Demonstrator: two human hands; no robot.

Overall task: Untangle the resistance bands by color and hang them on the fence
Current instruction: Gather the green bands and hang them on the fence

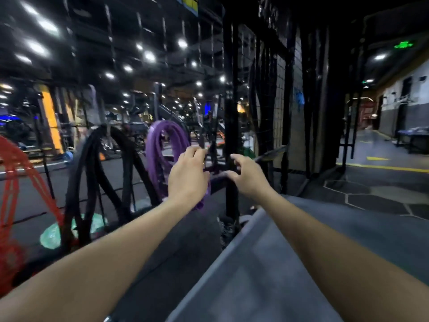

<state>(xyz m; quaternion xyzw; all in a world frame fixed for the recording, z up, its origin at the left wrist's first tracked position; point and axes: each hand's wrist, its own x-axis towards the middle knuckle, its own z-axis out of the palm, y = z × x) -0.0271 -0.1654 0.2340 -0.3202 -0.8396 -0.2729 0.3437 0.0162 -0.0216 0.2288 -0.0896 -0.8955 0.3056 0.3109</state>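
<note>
On fence [231, 126]: purple bands [155, 154] hang vertically; left hand [188, 177] grasps them; right hand [246, 175] released.

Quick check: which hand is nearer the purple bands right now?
Left. The left hand is right at the purple bands, overlapping their lower right part, a purple strand showing under it. The right hand is off to their right, at the black post.

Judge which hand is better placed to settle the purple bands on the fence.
Left, probably: the left hand already grips the purple bands at the fence rail; the right hand hovers open.
</note>
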